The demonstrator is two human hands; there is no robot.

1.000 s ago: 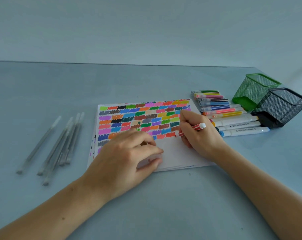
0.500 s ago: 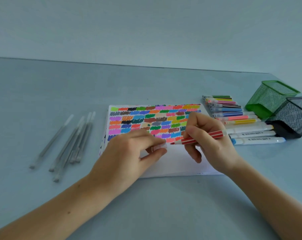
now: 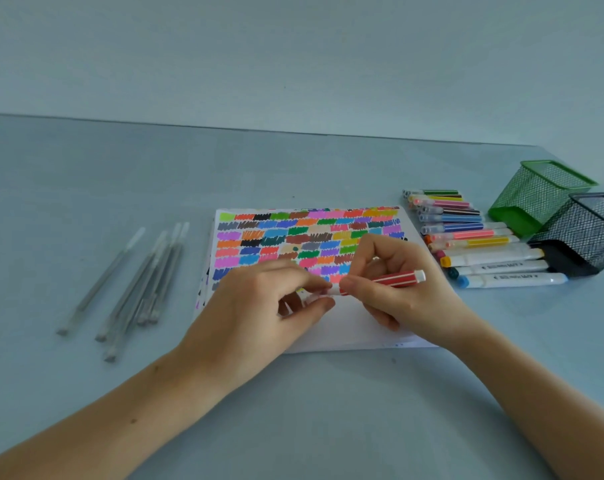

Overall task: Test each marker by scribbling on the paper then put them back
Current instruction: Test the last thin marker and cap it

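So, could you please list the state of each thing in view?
Red marker: held level by right hand.
Cap: pinched by left hand at the marker's tip.
Paper: flat, mostly scribbled.
Green holder: tipped over.
Black holder: tipped over.

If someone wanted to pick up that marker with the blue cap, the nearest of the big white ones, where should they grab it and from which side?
Probably mid-barrel, from above. The blue-capped marker lies flat on the table, its long white barrel bare. Its near side is open; another white marker lies close along the far side, and the black mesh cup stands just beyond its right end, so fingers pinching across the middle should have the most room.
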